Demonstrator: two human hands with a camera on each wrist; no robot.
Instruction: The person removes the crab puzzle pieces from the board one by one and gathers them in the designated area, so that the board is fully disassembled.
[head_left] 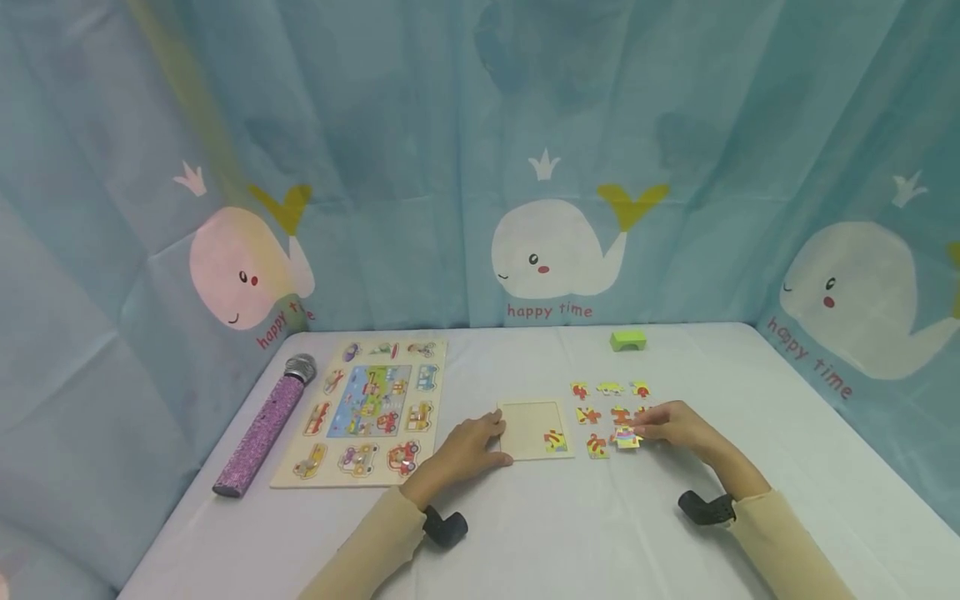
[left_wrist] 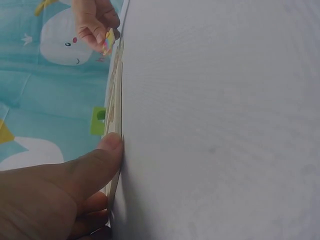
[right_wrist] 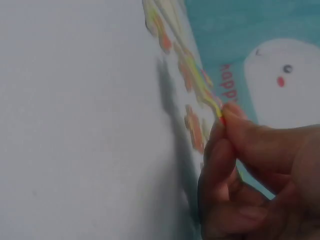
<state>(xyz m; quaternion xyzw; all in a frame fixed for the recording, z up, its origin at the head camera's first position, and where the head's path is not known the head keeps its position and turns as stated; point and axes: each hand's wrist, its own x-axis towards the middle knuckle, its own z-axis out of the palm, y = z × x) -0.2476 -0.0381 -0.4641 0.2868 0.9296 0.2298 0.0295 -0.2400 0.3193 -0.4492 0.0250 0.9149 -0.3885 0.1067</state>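
Note:
A wooden puzzle tray (head_left: pixel 525 425) lies on the table with one jigsaw piece (head_left: pixel 555 442) in its lower right corner. My left hand (head_left: pixel 468 448) holds the tray's left side, with the thumb (left_wrist: pixel 111 142) at the near edge and the fingers partly hidden behind it. Above the table, right of the tray, my right hand (head_left: pixel 675 425) pinches a colourful puzzle piece (head_left: pixel 627 437) between thumb and fingers; the right wrist view shows this piece (right_wrist: pixel 205 90) edge-on. Several loose puzzle pieces (head_left: pixel 588 415) lie in rows just beyond and beside that hand, some partly covered.
Left of the tray lies a larger wooden vehicle puzzle board (head_left: pixel 360 467), and beside it a glittery purple microphone (head_left: pixel 262 433). A green arch block (head_left: pixel 627 340) stands near the table's back edge. A blue whale-print curtain (head_left: pixel 420 250) hangs behind.

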